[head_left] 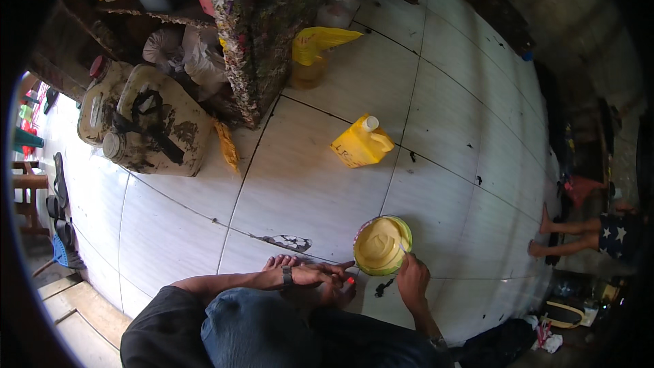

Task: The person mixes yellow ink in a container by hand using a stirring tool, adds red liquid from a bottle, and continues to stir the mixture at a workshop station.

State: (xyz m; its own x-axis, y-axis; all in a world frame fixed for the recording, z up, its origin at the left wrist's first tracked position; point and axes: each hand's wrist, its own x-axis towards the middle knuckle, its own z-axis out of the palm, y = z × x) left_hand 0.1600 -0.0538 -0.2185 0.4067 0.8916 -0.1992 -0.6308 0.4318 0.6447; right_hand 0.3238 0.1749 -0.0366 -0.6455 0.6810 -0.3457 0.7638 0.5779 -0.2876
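My right hand (412, 277) grips a thin, light-coloured stirrer (402, 248) dipped in a round bowl (378, 244) of creamy yellow paste on the tiles. My left hand (327, 275), with a watch at the wrist, hovers over my bare feet (276, 262), index finger stretched toward the bowl's left side and the others loosely bent; a small bright red spot beside its fingers is too small to name. A yellow jug (359, 141) with a white cap stands beyond the bowl.
Grimy jerrycans (158, 123) and plastic bags (201, 54) sit by a crusted shelf unit (252, 61), beside a yellow-topped container (313, 46). Sandals (60, 178) and a blue broom (63, 253) lie left. Another person's bare legs (572, 237) are at the right.
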